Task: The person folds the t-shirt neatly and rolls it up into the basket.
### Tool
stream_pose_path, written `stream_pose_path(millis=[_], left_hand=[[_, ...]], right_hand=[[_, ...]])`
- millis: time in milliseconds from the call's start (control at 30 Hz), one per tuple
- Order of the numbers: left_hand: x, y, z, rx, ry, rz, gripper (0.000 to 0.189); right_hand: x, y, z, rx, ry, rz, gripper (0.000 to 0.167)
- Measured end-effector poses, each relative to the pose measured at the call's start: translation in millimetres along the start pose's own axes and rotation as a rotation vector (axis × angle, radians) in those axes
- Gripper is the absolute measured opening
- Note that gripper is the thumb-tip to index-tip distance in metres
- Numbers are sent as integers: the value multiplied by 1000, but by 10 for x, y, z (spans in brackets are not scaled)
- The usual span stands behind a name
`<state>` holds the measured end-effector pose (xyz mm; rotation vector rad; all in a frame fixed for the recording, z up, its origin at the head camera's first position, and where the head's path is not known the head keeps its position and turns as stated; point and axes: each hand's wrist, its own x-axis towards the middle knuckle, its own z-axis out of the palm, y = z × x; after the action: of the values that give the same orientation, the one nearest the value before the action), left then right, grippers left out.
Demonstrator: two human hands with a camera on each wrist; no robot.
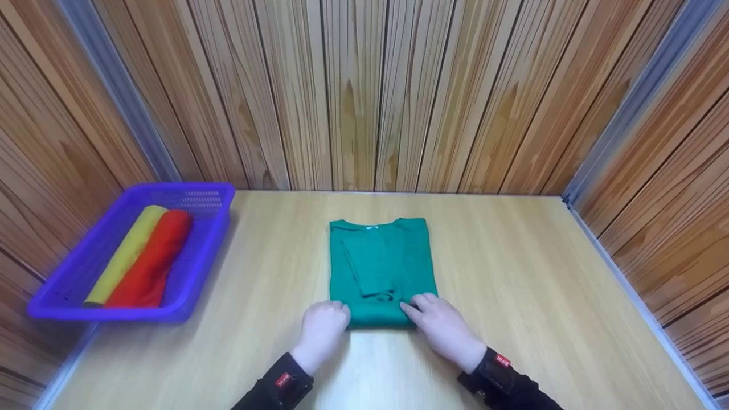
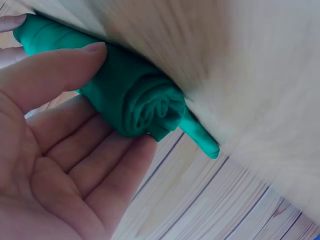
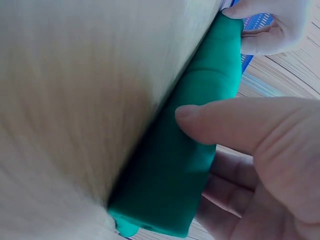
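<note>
A green shirt (image 1: 418, 256) lies folded on the table, neckline away from me, its near end rolled into a thick roll (image 1: 377, 313). My left hand (image 1: 326, 324) grips the left end of that roll, thumb on the near side and fingers over the far side. In the left wrist view the roll's end (image 2: 155, 112) shows spiral layers. My right hand (image 1: 441, 322) holds the right end the same way; in the right wrist view its thumb (image 3: 210, 122) presses the roll's near face. A folded sleeve (image 1: 370, 265) lies on top of the flat part.
At the left of the table (image 1: 512, 285) stands a purple basket (image 1: 199, 273). Inside it lie a yellow rolled cloth (image 1: 122, 256) and a red rolled cloth (image 1: 151, 262), side by side. Wood-panelled walls (image 1: 353, 97) enclose the table's back and sides.
</note>
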<state>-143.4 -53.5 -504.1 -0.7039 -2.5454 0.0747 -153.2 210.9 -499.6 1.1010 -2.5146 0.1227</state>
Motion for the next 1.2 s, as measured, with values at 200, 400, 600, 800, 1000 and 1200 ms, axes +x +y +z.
stream_pose_path(millis=[200,400,600,800,1000,1200], left_hand=[[-7,-22,10,-93,21,-14,19],[-16,-39,-19,-169,5,-26,15],[0,-86,-99,-274,-110,-41,10],[-5,-144,-125,-418,-169,-56,16],[2,-208,-114,-528,-212,-79,24],[53,-267,-81,-596,-277,-102,23]], right_hand=[[-2,20,7,32,-11,10,36],[-16,30,-3,56,12,-4,31],[-29,31,-52,125,-29,17,26],[-40,54,-97,200,-76,35,22],[-30,116,-104,257,-106,28,20],[42,202,-100,320,-181,45,18]])
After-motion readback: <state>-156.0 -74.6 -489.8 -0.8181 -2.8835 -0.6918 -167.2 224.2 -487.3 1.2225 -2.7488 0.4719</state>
